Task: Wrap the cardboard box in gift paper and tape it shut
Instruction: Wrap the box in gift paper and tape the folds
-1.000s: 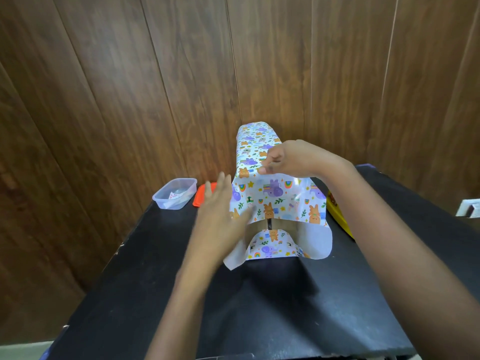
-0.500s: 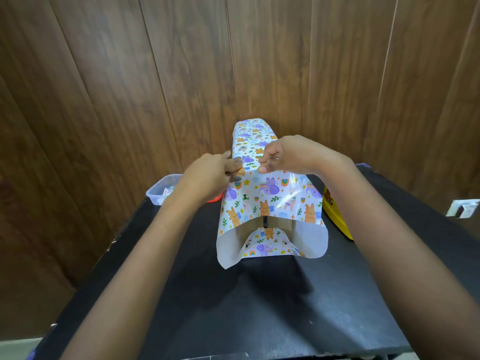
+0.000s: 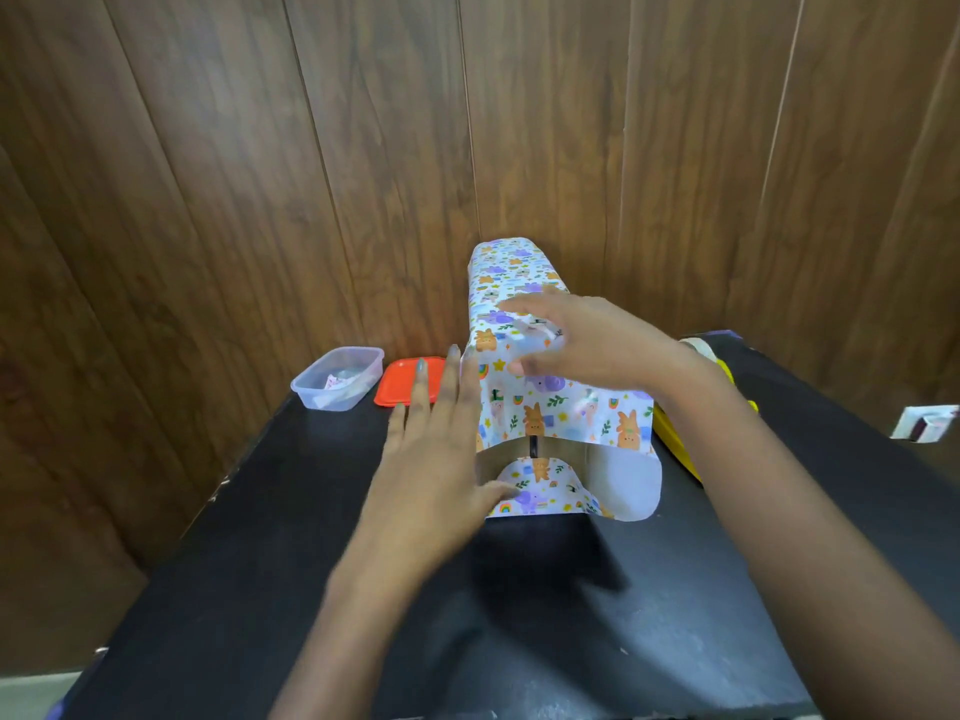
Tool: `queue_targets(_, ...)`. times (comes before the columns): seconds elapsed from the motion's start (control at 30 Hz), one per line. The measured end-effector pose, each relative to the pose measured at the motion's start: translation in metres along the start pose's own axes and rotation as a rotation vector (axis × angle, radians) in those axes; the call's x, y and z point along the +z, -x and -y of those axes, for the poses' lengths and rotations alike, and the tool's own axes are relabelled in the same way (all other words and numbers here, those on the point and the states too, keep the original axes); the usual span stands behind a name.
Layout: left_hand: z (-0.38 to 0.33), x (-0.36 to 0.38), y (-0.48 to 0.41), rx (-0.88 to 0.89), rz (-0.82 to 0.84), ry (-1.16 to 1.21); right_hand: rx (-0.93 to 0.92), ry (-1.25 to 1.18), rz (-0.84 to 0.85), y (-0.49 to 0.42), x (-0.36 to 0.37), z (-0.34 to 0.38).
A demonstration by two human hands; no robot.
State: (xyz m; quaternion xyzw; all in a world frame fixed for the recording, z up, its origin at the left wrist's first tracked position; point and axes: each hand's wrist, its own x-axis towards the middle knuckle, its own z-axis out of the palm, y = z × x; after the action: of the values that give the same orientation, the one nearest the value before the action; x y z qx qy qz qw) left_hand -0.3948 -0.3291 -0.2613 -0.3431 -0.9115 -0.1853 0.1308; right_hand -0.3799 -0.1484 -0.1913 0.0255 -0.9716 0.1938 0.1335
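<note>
A long box wrapped in white gift paper (image 3: pixel 566 407) printed with bunnies and rainbows lies on the black table (image 3: pixel 311 589), running away from me. The near end of the paper hangs loose as an open tube, and the cardboard itself is hidden. My right hand (image 3: pixel 587 340) rests on top of the paper, fingers spread, pressing on the seam; a shiny strip there may be tape. My left hand (image 3: pixel 436 459) lies flat and open against the left side of the wrap near its front end.
A clear plastic tub (image 3: pixel 337 376) and an orange lid (image 3: pixel 410 387) sit at the back left of the table. A yellow object (image 3: pixel 675 449) lies just right of the box, a tape roll (image 3: pixel 698 348) behind my right wrist. Wood panelling rises behind the table.
My left hand left the top seam, dropped down and now lies flat on the left side. My right hand opened from a pinch and spread over the seam.
</note>
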Motion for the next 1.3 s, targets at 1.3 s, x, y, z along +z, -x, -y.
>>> queue_targets(1.3, -0.013, 0.039, 0.002, -0.259, -0.612, 0.503, -0.202, 0.524, -0.747, 0.054, 0.057, 0.013)
